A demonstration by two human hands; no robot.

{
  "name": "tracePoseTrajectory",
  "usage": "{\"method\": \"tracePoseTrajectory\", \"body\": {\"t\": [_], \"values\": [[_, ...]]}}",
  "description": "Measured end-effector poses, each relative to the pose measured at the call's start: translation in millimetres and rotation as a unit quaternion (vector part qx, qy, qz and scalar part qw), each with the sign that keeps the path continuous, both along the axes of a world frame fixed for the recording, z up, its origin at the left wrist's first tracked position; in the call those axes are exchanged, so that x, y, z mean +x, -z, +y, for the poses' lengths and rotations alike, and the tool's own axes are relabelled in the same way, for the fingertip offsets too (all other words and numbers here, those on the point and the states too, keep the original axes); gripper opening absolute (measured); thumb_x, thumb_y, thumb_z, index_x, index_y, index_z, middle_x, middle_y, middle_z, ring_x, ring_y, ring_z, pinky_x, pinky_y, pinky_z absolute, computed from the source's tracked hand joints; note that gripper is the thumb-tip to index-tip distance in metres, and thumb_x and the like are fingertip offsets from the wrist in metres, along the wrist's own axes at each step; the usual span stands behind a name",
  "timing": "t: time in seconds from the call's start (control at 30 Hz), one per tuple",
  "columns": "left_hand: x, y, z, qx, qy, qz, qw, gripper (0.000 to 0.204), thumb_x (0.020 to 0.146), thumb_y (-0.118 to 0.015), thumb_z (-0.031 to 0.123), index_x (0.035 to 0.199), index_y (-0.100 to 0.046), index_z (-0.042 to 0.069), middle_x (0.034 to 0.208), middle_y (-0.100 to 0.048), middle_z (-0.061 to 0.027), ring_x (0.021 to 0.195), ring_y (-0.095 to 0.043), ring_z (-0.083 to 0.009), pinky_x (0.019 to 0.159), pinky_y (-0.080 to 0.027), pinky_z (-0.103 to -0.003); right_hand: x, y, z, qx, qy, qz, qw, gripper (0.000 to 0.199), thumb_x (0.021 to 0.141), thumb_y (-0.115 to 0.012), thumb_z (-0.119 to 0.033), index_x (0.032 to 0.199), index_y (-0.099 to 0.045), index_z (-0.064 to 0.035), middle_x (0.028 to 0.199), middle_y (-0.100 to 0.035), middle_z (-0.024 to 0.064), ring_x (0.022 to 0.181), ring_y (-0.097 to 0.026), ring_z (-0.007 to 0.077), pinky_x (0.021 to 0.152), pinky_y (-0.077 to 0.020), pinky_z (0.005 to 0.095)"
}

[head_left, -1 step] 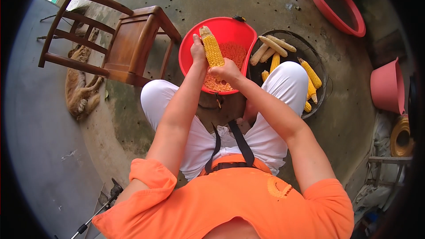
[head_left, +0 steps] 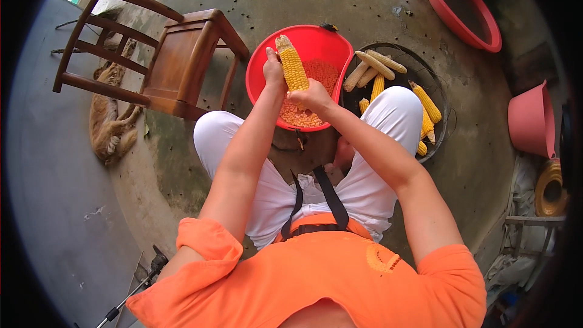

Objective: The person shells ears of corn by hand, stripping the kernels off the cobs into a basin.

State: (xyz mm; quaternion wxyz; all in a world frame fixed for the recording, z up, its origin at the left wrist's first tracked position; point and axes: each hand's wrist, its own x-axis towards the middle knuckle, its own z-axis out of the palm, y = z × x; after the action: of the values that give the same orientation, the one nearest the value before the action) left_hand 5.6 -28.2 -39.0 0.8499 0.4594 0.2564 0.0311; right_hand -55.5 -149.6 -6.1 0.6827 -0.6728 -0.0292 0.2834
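Note:
I sit with a red basin (head_left: 331, 35) between my knees, and loose yellow kernels (head_left: 320, 73) lie in it. Over the basin I hold a yellow corn cob (head_left: 293, 68) nearly upright. My left hand (head_left: 273, 73) grips the cob's left side about halfway up. My right hand (head_left: 314, 98) closes around its lower end, just above the kernels. To the right of the basin stands a dark round wire basket (head_left: 442, 88) with several whole cobs (head_left: 376, 64) in it, partly hidden by my right knee.
A wooden chair (head_left: 182, 54) stands to the left on the concrete floor, and a tan dog (head_left: 112, 124) lies beside it. A second red basin (head_left: 463, 7) sits at the far right, with a pink bucket (head_left: 531, 121) and a yellow coil (head_left: 549, 191) nearer.

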Motion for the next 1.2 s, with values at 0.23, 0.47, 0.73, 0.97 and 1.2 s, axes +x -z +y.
{"method": "tracePoseTrajectory", "body": {"t": [0.23,0.47,0.73,0.97,1.2], "values": [[4.7,-16.8,-10.5,-0.034,0.080,0.055,0.995,0.055,0.091,-0.028,0.049,0.092,-0.054,0.000,0.080,-0.059,-0.0105,0.070,-0.058,-0.0214,0.068,-0.048,-0.032,44.8,-17.2,-11.4,0.012,-0.036,0.122,0.992,0.043,0.082,-0.051,-0.049,0.090,-0.055,-0.0071,0.070,-0.056,0.0036,0.055,-0.056,0.0133,0.043,-0.0431,0.0256],[4.4,-17.5,-5.2,0.025,0.061,-0.026,0.997,0.036,0.095,-0.033,0.028,0.088,-0.054,-0.001,0.079,-0.059,-0.0087,0.066,-0.057,-0.0165,0.061,-0.047,-0.029,38.2,-11.3,21.0,0.059,0.164,0.111,0.978,0.047,0.089,-0.039,-0.047,0.088,-0.056,-0.0036,0.070,-0.056,0.0036,0.054,-0.056,0.0139,0.042,-0.0455,0.0287],[17.4,-10.4,-12.2,0.078,0.065,-0.105,0.989,0.033,0.094,-0.038,0.025,0.081,-0.055,0.000,0.073,-0.058,-0.0051,0.060,-0.054,-0.0127,0.056,-0.044,-0.027,43.5,5.9,15.8,0.108,0.221,0.039,0.969,0.051,0.090,-0.037,-0.043,0.086,-0.056,0.0029,0.074,-0.058,0.0080,0.068,-0.058,0.0169,0.054,-0.0472,0.0302],[17.2,-15.5,-16.8,0.085,0.064,-0.089,0.990,0.038,0.094,-0.036,0.033,0.085,-0.053,0.000,0.078,-0.059,-0.0071,0.064,-0.055,-0.0139,0.059,-0.046,-0.028,41.5,-12.0,9.0,0.123,0.225,0.107,0.961,0.049,0.091,-0.037,-0.043,0.090,-0.057,0.0014,0.073,-0.060,0.0079,0.063,-0.058,0.0163,0.059,-0.0459,0.0268],[4.2,-21.5,-25.7,-0.023,0.093,-0.010,0.995,0.041,0.094,-0.030,0.036,0.095,-0.050,0.000,0.083,-0.058,-0.0085,0.069,-0.057,-0.0179,0.063,-0.047,-0.031,53.2,-7.0,14.6,0.072,0.256,0.007,0.964,0.051,0.090,-0.037,-0.046,0.096,-0.056,0.0017,0.079,-0.059,0.0067,0.068,-0.057,0.0144,0.061,-0.0454,0.0268]]}}
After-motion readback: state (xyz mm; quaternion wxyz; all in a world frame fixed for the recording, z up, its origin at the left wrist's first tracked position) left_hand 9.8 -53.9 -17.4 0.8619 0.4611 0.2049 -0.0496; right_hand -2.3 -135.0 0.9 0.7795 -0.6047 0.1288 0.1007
